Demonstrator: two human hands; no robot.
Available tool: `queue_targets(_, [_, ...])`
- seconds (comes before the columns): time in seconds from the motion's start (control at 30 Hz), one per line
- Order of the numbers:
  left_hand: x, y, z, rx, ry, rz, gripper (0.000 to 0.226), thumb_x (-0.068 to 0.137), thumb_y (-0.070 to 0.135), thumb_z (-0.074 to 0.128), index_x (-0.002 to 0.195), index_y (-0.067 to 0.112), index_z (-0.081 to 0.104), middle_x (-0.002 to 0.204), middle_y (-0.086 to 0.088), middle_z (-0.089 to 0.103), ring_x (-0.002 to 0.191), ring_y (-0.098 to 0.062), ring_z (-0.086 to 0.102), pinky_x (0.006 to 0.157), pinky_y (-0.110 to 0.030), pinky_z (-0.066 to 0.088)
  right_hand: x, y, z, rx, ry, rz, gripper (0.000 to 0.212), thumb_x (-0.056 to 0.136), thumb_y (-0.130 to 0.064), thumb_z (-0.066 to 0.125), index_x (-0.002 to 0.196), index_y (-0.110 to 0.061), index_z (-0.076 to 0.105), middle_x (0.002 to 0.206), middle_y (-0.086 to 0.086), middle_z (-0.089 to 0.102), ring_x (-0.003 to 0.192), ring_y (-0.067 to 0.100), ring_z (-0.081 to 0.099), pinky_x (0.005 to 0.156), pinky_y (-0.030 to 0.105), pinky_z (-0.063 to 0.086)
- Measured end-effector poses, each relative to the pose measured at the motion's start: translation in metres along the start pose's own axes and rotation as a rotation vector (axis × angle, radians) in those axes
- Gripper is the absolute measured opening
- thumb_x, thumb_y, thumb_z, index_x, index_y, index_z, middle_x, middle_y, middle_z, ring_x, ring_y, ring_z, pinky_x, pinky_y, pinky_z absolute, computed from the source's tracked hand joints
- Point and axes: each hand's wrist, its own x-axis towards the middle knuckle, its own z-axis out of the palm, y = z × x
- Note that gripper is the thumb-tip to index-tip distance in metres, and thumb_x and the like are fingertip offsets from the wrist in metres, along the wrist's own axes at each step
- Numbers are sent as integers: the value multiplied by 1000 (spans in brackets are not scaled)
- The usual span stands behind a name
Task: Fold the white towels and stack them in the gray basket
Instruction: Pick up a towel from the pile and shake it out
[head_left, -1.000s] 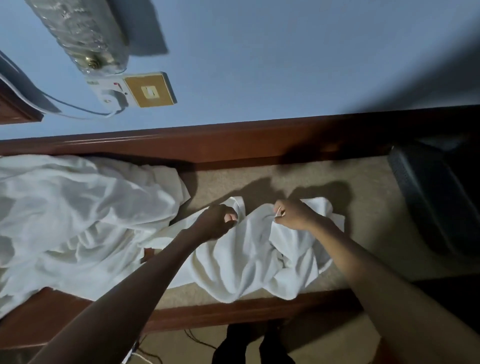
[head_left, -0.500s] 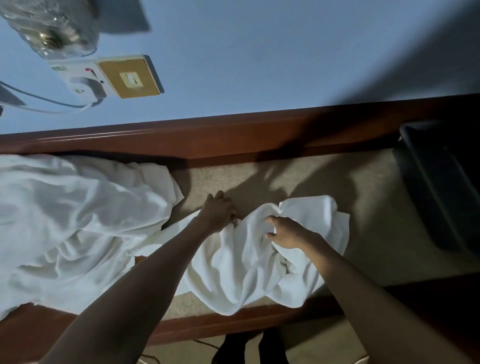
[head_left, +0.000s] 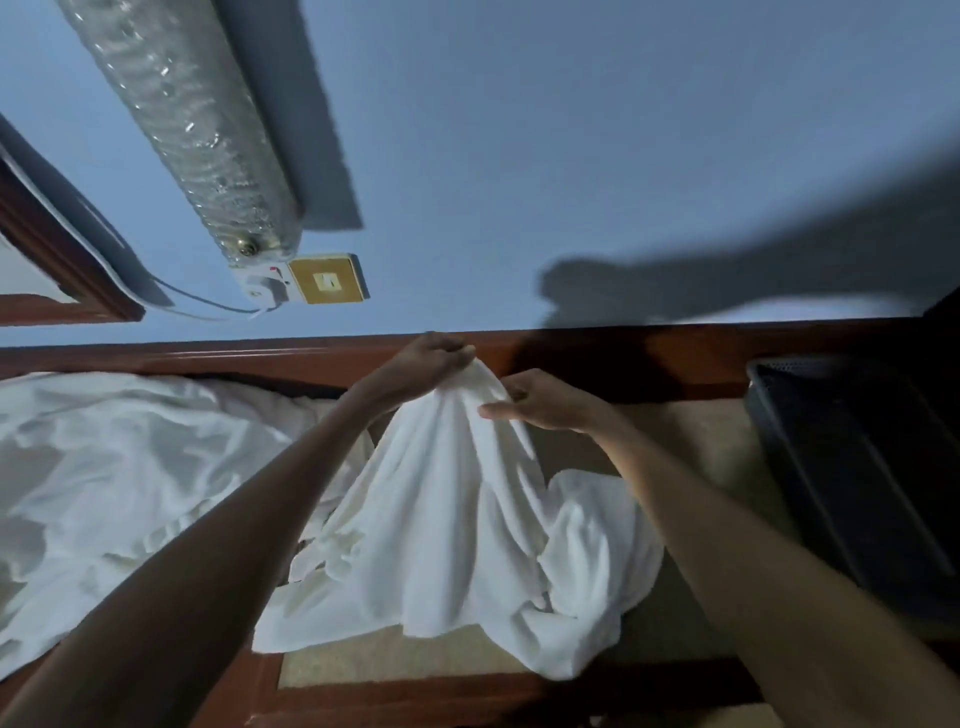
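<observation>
Left hand (head_left: 431, 358) has its fingers (head_left: 460, 357) bunched tight on the top of a white towel (head_left: 457, 519), lifting it into a peak. The right hand (head_left: 545, 402) just beside it pinches the same fold, thumb in front. The rest of the towel drapes onto the beige tabletop (head_left: 717, 447), between the pile of white towels (head_left: 130, 467) on the left and the gray basket (head_left: 857, 467) on the right.

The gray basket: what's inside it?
In the gray basket only dark inner walls show, nothing white. Its bottom is lost in shadow and cut by the frame edge.
</observation>
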Motion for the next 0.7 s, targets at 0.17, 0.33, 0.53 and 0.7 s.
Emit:
queue_targets(0.17, [-7, 69, -25, -8, 126, 67, 39, 104, 25, 57, 70, 11, 47, 67, -2, 37, 64, -16, 36, 57, -32, 27, -28, -38, -68, 119, -13, -78, 53, 90, -59, 68, 106, -9, 72, 99, -5, 70, 89, 10, 64, 86, 32, 48])
queue_targets(0.33, [-18, 135, -22, -144, 144, 106, 32, 98, 38, 69, 80, 12, 69, 72, 1, 63, 64, -11, 56, 56, -20, 42, -53, -81, -132, 191, 301, -248, 59, 92, -55, 66, 103, 4, 64, 91, 13, 68, 86, 18, 65, 79, 42, 48])
queue_targets(0.53, [-19, 183, -15, -302, 265, 215, 24, 96, 30, 71, 90, 7, 72, 77, -4, 64, 71, -19, 58, 59, -27, 43, -60, -116, -189, 331, 387, -381, 31, 94, -30, 71, 65, -22, 67, 71, -12, 63, 73, 3, 55, 72, 24, 39])
queue_targets(0.7, [-20, 204, -21, -296, 286, 233, 36, 94, 41, 70, 94, 5, 70, 83, -7, 57, 83, -23, 57, 76, -39, 46, -68, -135, -199, 373, 478, -412, 35, 93, -29, 72, 60, -22, 64, 73, -2, 55, 74, 11, 49, 70, 29, 37])
